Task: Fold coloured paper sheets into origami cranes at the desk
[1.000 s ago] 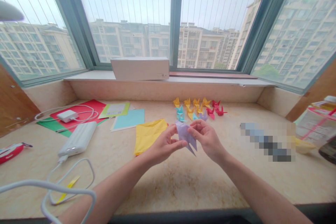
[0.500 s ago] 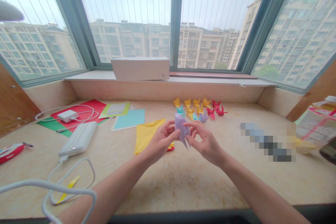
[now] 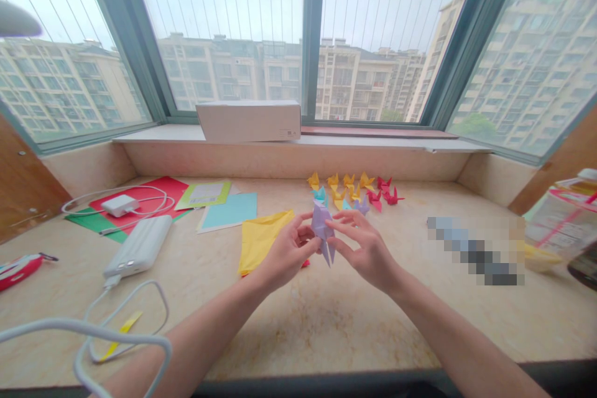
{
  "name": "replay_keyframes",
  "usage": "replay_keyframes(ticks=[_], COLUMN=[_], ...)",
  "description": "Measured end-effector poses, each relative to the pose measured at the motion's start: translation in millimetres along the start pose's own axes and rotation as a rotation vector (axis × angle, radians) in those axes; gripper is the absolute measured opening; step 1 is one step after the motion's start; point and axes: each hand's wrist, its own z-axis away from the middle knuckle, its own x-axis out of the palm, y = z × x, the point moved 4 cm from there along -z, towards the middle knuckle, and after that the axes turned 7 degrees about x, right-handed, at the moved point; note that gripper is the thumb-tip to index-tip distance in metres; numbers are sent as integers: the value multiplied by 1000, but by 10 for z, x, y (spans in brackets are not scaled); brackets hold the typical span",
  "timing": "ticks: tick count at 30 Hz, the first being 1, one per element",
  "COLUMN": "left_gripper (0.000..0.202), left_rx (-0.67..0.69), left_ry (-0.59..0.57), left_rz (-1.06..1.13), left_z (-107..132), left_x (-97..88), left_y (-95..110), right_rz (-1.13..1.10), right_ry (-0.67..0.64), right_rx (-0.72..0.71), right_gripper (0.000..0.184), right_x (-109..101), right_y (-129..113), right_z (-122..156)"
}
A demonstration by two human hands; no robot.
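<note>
A purple piece of folded origami paper (image 3: 321,221) is held up between my two hands, its two narrow points hanging downward. My left hand (image 3: 293,247) pinches its left side between thumb and fingers. From the other side, my right hand (image 3: 361,245) grips it with thumb and index finger, the other fingers curled. Behind the hands stand several folded paper cranes, among them a yellow crane (image 3: 339,199), a red crane (image 3: 393,196) and a light blue crane (image 3: 321,195). Yellow paper sheets (image 3: 261,236) lie beside my left hand, partly hidden by it.
On the left lie a white power bank (image 3: 140,245), its looping cable (image 3: 161,339), a charger (image 3: 120,204), and red paper (image 3: 161,189). Light blue paper (image 3: 231,211) is nearer the middle. At right are a blurred-out item (image 3: 476,249) and a clear container (image 3: 559,211). A white box (image 3: 249,122) rests on the sill.
The purple paper has turned slightly, and its two lower points now show as a split pair. My right hand's fingers have shifted a little; both hands keep hold.
</note>
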Motion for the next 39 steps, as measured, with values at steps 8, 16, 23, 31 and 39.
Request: replay_keyframes(ticks=[8,16,23,31,39], left_gripper=[27,24,22,21,21], left_rx=[97,291,249,535,536], left_ry=[13,58,36,-92,-161], left_rz=[-300,-374,-217,-646,-649], left_z=[18,33,10,73,92], left_x=[-16,6,-11,14,16], left_y=[33,76,104,272,302], right_rz=[-115,-131,-113,-125,-148], right_ry=[28,86,111,122,137], right_rx=[90,5,-50,-88,4], right_gripper=[55,2,4,10,32], right_x=[9,-48,-99,-114,-13], right_y=[-13,-109,-145,-149,24], right_z=[-24,-16,-12,-11,79])
